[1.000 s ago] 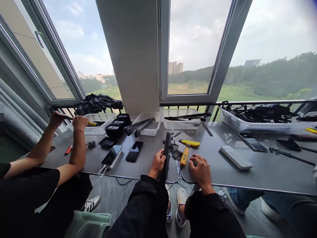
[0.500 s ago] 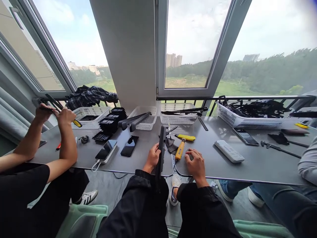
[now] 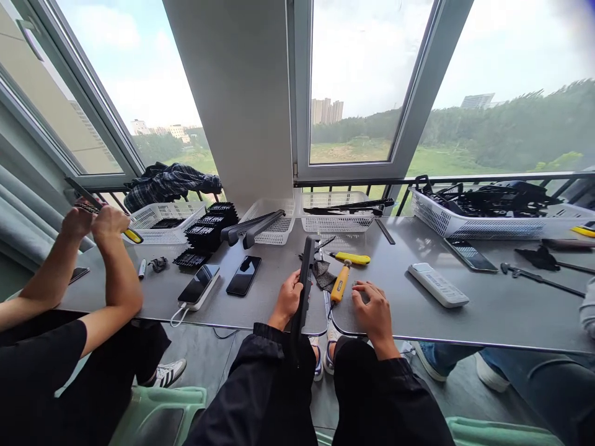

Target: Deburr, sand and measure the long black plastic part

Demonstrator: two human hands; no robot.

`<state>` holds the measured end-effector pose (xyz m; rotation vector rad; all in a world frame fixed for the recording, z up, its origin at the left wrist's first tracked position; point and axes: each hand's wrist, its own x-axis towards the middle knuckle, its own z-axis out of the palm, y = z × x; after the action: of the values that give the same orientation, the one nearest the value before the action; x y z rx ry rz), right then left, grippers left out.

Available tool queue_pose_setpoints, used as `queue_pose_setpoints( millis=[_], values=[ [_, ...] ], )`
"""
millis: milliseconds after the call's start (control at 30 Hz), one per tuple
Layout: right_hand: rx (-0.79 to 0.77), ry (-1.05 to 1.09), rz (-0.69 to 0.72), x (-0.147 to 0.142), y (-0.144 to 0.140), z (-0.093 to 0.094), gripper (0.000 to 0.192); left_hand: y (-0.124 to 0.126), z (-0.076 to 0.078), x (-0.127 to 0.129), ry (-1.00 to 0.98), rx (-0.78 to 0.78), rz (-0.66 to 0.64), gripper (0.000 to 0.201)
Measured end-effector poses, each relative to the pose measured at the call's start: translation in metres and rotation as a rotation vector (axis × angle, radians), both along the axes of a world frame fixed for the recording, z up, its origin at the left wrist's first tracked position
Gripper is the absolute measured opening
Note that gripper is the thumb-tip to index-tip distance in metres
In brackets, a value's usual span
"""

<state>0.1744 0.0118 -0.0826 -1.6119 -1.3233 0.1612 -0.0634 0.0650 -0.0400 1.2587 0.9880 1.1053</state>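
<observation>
Black, stiff and probably light, the wiper blade (image 3: 303, 282) stood mid-length in the gripping left hand (image 3: 287, 301); the right hand (image 3: 372, 310) lay open on the counter (image 3: 488, 310).

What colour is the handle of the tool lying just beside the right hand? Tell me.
Yellow-orange, on the screwdriver by the right hand; head view.

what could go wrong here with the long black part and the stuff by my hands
The left hand grips the long black strip standing tilted at the table edge; it may slip down toward the lap. The right hand rests flat near the yellow utility knives, so a sideways move might knock them or catch a blade, if exposed.
</observation>
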Motion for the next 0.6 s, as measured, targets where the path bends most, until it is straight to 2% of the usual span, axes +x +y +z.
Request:
queue_pose_setpoints(
  millis=[167, 233, 300, 367, 467, 533, 600],
  values=[
    [0.033, 0.028, -0.01, 0.002, 0.002, 0.01, 0.026, 0.002, -0.002, 0.0, 0.026, 0.006, -0.002, 0.048],
    [0.065, 0.043, -0.046, -0.002, -0.009, 0.016, 0.026, 0.002, -0.002, 0.0, 0.032, 0.007, -0.004, 0.048],
    [0.098, 0.061, -0.065, -0.015, -0.034, 0.015, 0.03, 0.002, -0.001, 0.0, 0.035, 0.01, -0.004, 0.048],
    [0.1, 0.071, 0.002, -0.038, -0.068, 0.001, 0.032, 0.003, -0.001, 0.0, 0.036, 0.013, -0.007, 0.049],
    [-0.013, 0.146, 0.176, -0.077, -0.109, -0.04, 0.032, 0.005, -0.003, 0.0, 0.034, 0.016, -0.013, 0.051],
    [-0.11, 0.17, 0.204, -0.093, -0.113, -0.068, 0.031, 0.006, -0.004, 0.0, 0.031, 0.014, -0.015, 0.052],
    [-0.167, 0.173, 0.204, -0.097, -0.097, -0.086, 0.035, 0.007, -0.006, 0.0, 0.029, 0.009, -0.015, 0.053]
  ],
)
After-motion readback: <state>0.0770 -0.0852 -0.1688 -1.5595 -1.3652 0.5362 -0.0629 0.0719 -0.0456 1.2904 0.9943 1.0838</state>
